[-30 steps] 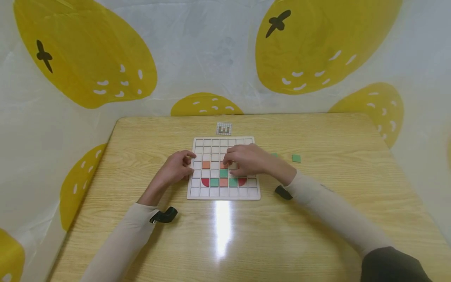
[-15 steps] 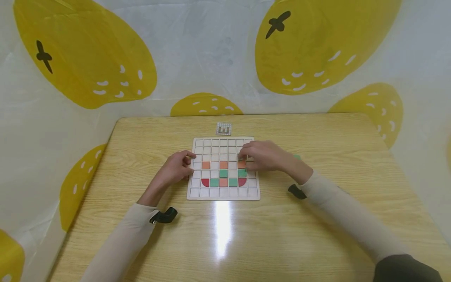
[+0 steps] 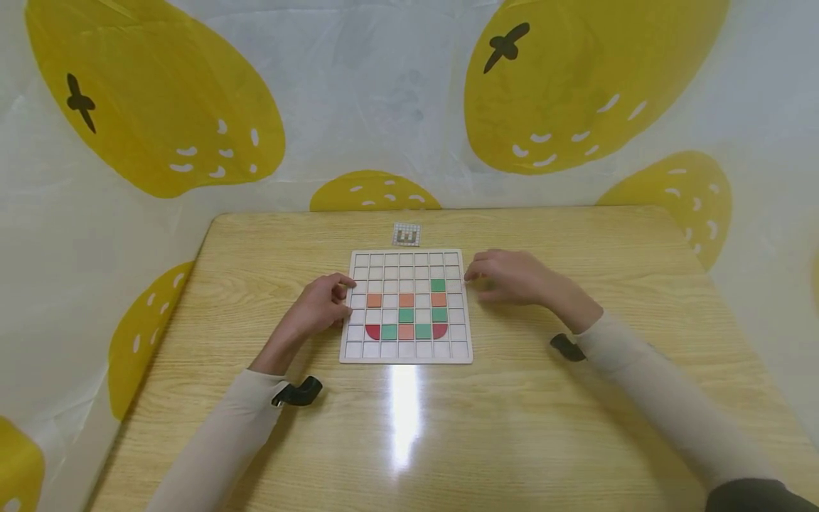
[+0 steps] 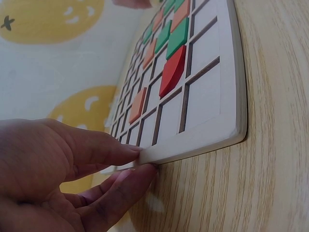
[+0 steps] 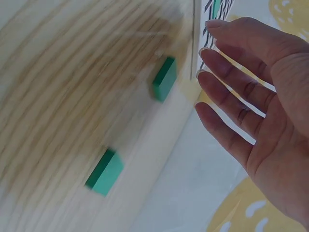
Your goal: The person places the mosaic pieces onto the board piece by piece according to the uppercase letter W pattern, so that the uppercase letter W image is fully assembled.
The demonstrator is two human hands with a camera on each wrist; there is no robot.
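Note:
A white grid board (image 3: pixel 389 349) lies on the table, bearing orange, green and red tiles. Along its left edge, my left hand (image 3: pixel 318 304) holds the rim with thumb and fingertips; the left wrist view shows these fingertips (image 4: pixel 133 151) at the edge. A green tile (image 3: pixel 438 285) tops the right column, above an orange tile (image 3: pixel 438 299). Just off the board's right edge hovers my right hand (image 3: pixel 512 276), slightly blurred, its fingers loosely bent with nothing between them. Beneath it, in the right wrist view, lie two green tiles, one nearer the board (image 5: pixel 164 79) and one farther (image 5: pixel 105 172).
Behind the board lies a small pattern card (image 3: pixel 407 234). The wooden table (image 3: pixel 512 427) reaches back to a white sheet (image 3: pixel 358 92) printed with yellow fruit. My right hand hides the loose green tiles from the head view.
My right hand has moved right across the board and off it. A green tile now shows at the top of the right column, uncovered. My left hand has stayed put.

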